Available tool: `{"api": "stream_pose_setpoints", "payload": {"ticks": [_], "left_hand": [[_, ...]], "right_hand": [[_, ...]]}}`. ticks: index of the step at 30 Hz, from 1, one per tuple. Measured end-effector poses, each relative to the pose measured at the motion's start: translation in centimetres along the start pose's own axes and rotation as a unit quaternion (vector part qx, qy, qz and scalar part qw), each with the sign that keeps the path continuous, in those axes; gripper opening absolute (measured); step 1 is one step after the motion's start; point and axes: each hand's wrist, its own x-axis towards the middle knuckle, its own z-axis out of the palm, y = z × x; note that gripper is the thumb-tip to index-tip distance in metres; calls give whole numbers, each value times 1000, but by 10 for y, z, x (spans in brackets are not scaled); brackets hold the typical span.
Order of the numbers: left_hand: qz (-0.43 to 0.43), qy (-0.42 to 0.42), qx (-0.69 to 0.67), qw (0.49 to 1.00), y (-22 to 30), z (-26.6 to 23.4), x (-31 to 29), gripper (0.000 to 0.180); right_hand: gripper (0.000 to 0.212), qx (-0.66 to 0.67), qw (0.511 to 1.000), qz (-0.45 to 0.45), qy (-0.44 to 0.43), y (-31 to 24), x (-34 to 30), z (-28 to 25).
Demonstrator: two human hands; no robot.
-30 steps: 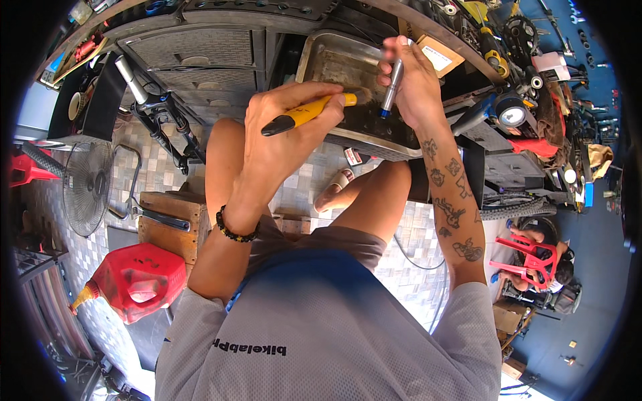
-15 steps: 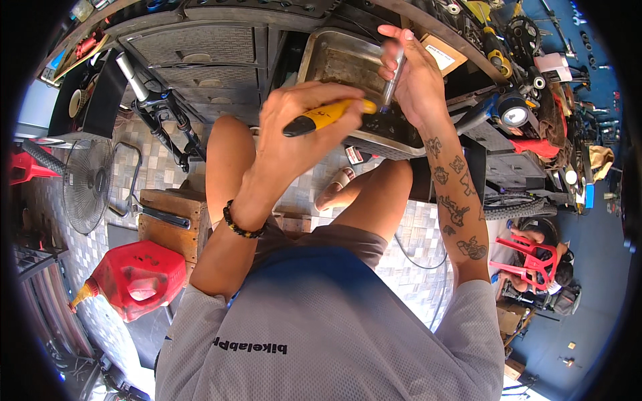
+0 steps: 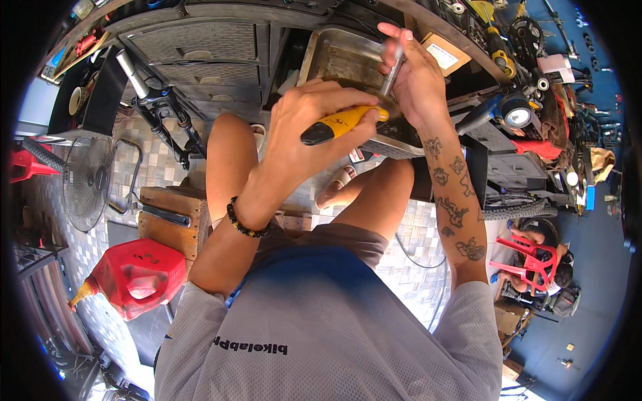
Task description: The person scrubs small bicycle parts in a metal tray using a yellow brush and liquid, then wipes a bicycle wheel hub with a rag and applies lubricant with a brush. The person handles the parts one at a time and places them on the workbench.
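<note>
My left hand is wrapped round a yellow-and-black handled tool, its yellow end toward my right hand. The tool's working tip is too blurred to name. Above the metal tray, my right hand holds a slim silver metal cylinder upright and slightly tilted, its fingers curled round it and the index finger extended. The cylinder's lower end meets or nearly meets the tool's tip. Beneath both hands lies the rectangular metal tray, stained and dark inside, partly hidden by my hands.
Black drawers stand ahead, beside a bicycle fork. At left are a fan, a wooden box with a dark-handled tool on it, and a red jug. Tools crowd the right bench. A person sits near a red chair.
My left hand has shifted slightly right and down with the yellow-and-black handled tool. The silver cylinder tilts a little differently; my right hand stays nearly in place.
</note>
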Motion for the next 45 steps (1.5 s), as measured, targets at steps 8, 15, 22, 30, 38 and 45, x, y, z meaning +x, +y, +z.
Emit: {"api": "stream_pose_setpoints", "payload": {"ticks": [8,15,22,30,38,45], "left_hand": [[-22,23,106,994,-9,-5,-4,19],[18,-8,190,982,-1,-10,-1,15],[30,12,107,994,-6,-4,-1,15],[40,-13,101,994,1,0,-7,14],[3,24,147,989,-5,-4,-6,14],[10,22,115,993,-2,2,-5,16]], "right_hand": [[44,53,994,-10,-98,-3,1,-6],[33,-5,1000,-16,21,6,3,-6],[33,118,992,5,-44,3,4,-10],[34,123,990,21,-67,6,6,-11],[33,82,996,39,3,5,5,-8],[44,100,993,52,-43,1,8,-10]]}}
